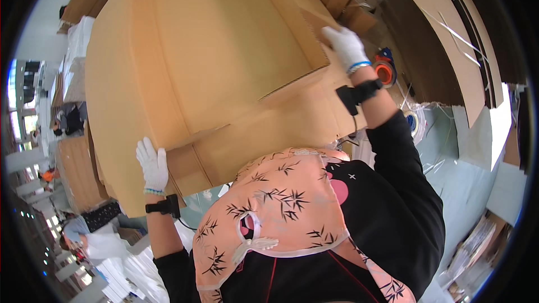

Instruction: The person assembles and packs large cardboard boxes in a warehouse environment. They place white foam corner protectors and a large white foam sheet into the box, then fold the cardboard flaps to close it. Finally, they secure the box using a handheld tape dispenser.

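A large brown cardboard box lies open-topped in front of me, with its flaps folded outward. My left hand, in a white knit glove, lies open and flat against the flap at the box's near left corner. On the far right side, my right hand, gloved too, touches the right flap with its fingers stretched out and slightly blurred. The fingertips of that hand partly merge with the flap's edge. A black strap device sits on my right wrist and another on my left.
A blue tape dispenser with an orange roll stands right of my right hand, and a tape roll lies nearer. Stacked cardboard sheets fill the right, with loose white straps on them. Wrapped white bundles and people at work are at the left.
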The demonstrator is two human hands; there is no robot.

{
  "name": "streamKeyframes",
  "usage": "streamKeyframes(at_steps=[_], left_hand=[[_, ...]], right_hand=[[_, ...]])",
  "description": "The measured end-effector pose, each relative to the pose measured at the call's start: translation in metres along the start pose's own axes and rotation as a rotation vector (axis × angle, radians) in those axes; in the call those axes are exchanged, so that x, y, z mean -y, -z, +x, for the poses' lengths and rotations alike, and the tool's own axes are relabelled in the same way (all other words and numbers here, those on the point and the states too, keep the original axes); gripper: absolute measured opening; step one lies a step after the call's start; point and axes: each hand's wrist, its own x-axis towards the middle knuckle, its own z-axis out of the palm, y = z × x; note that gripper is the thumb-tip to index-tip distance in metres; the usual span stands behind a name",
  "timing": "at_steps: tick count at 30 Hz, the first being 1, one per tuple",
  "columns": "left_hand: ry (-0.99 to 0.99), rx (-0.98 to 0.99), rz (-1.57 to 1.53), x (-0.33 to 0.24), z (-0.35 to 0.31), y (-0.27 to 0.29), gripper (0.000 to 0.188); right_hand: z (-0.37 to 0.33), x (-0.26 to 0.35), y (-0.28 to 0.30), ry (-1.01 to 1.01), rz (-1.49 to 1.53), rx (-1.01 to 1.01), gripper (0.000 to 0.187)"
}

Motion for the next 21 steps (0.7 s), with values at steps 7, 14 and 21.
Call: streamKeyframes(at_steps=[7, 14, 21], left_hand=[[-0.073, -0.088, -0.059, -0.021, 0.003, -0.008, 0.075], [-0.238, -0.117, -0.228, -0.023, 0.034, 0.012, 0.073], [-0.201, -0.229, -0.335, -0.026, 0.045, -0.006, 0.075]], right_hand=[[-0.03, 0.119, 0.14, -0.155, 1.007, -0.216, 0.041], [-0.016, 0.24, 0.011, 1.015, -0.277, 0.275, 0.031], [-0.082, 0.335, -0.133, 0.246, 0.161, 1.159, 0.054]])
